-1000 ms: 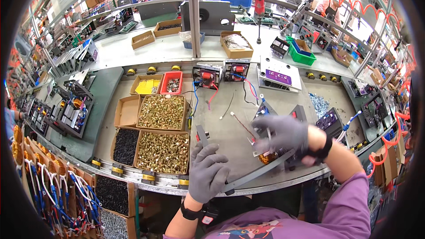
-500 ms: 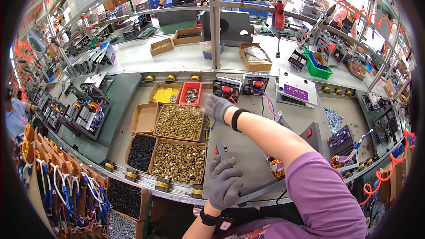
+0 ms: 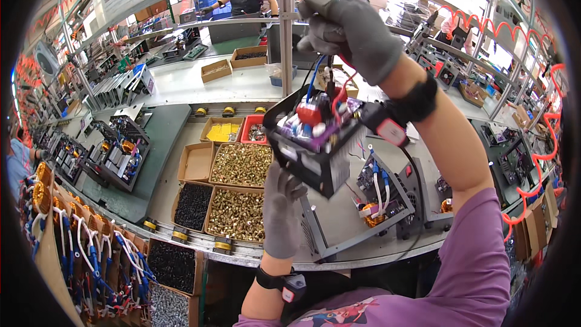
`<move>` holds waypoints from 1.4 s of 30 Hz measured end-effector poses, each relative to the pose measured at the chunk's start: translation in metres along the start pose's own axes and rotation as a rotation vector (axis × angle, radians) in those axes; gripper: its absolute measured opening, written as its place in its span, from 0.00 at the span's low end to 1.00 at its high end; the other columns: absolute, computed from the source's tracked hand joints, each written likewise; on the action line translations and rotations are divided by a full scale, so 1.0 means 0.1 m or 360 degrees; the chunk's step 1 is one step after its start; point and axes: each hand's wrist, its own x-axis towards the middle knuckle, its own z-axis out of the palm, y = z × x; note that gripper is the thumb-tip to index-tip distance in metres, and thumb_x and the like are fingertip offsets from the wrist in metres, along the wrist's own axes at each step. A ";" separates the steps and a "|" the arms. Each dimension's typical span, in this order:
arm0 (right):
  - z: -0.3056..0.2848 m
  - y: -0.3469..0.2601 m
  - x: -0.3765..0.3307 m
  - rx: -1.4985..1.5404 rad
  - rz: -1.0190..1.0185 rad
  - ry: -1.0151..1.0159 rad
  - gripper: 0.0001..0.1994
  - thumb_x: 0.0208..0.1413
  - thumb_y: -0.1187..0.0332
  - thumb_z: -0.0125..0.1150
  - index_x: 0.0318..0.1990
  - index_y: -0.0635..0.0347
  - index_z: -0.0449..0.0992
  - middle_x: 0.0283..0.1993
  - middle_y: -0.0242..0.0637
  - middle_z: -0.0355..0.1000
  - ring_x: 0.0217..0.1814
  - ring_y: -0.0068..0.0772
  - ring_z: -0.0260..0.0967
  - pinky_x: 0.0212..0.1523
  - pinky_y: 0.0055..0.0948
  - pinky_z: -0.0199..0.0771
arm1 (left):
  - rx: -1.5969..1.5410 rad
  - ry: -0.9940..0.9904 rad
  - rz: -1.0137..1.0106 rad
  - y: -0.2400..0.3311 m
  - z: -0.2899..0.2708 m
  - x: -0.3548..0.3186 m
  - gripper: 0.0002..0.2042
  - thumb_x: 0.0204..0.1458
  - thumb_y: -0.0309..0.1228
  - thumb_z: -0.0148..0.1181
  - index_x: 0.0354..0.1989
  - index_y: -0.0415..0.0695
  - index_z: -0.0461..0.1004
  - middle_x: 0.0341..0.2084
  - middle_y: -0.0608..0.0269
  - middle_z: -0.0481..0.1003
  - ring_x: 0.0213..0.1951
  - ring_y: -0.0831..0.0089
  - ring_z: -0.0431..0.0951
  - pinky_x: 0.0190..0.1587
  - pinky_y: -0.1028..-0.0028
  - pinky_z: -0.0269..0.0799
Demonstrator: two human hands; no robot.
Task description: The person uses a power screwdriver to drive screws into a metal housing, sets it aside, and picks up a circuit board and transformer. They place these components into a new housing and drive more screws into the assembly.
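Note:
A black metal-framed circuit unit (image 3: 330, 163) with a red part on its board is tilted above the bench, slightly blurred. My right hand (image 3: 357, 33), in a grey glove, is raised above it with fingers curled round its wires (image 3: 313, 82); blue and black strands also show above the fist. Whether the fist holds anything else is hidden. My left hand (image 3: 283, 209), gloved too, reaches up to the unit's lower left corner and appears to grip it, the fingers partly hidden. Below the unit stands a grey metal frame (image 3: 330, 248) with a copper-wound coil (image 3: 373, 213) in it.
Brass fittings fill two cardboard boxes (image 3: 237, 211) left of my left hand, beside a box of black screws (image 3: 192, 207). A red tray (image 3: 254, 130) stands behind. Wired coils (image 3: 91, 248) line the lower left. A coiled orange hose (image 3: 538, 163) hangs at right.
My right hand has gone from the back of the bench up over the lifted unit. My left hand has left the grey frame and moved up beside the unit's corner.

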 end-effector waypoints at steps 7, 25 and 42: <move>0.28 -0.25 -0.68 -0.0864 -0.0460 0.0268 0.19 0.62 0.54 0.51 0.36 0.64 0.71 0.25 0.30 0.67 0.24 0.20 0.63 0.28 0.24 0.65 | -0.0550 0.0105 -0.0278 0.32 0.15 -0.36 0.29 0.60 0.53 0.42 0.64 0.49 0.57 0.59 0.54 0.66 0.59 0.55 0.67 0.58 0.51 0.68; 0.21 1.01 -3.33 -0.2124 -0.0054 0.0033 0.19 0.39 0.62 0.69 0.41 0.52 0.72 0.34 0.33 0.70 0.41 0.36 0.69 0.49 0.37 0.64 | 0.1509 -0.0095 0.0106 0.13 0.63 0.44 0.43 0.38 0.26 0.66 0.66 0.37 0.49 0.50 0.52 0.67 0.45 0.66 0.73 0.49 0.71 0.72; 0.33 1.07 -3.41 -0.2197 -0.0150 0.0304 0.27 0.34 0.65 0.69 0.48 0.54 0.70 0.40 0.35 0.70 0.45 0.35 0.68 0.49 0.36 0.65 | 0.2652 -0.1955 -0.1243 -0.10 0.75 0.30 0.36 0.41 0.43 0.66 0.58 0.39 0.61 0.36 0.44 0.77 0.40 0.52 0.78 0.43 0.63 0.73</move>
